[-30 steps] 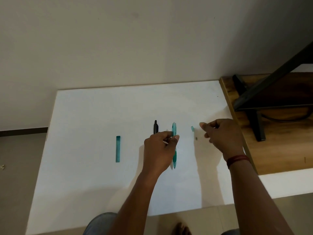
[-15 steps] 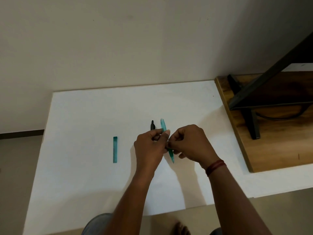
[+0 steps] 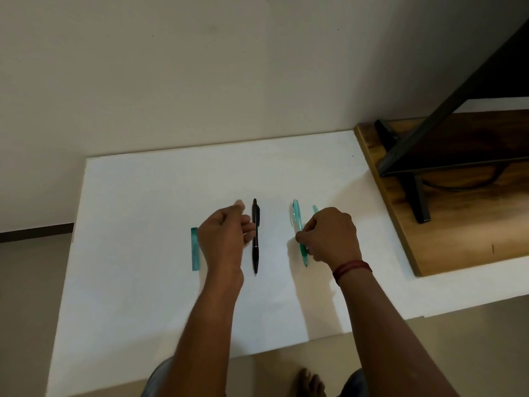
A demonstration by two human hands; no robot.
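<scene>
Teal pen (image 3: 296,217), one of two pens, is pinched in the right grip (image 3: 332,237). One black pen (image 3: 255,242) sits just right of the left grip (image 3: 223,239), whose hold I cannot tell. One teal cap (image 3: 194,249) lies on the bench (image 3: 137,224) left of that grip.

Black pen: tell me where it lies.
Head view: the black pen lies on the white table, just right of the left hand, left of the teal pen.

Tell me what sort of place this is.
Probably a plain room at home or a small office: a white table against a bare wall, a black pen and a teal pen, a wooden desk alongside.
</scene>
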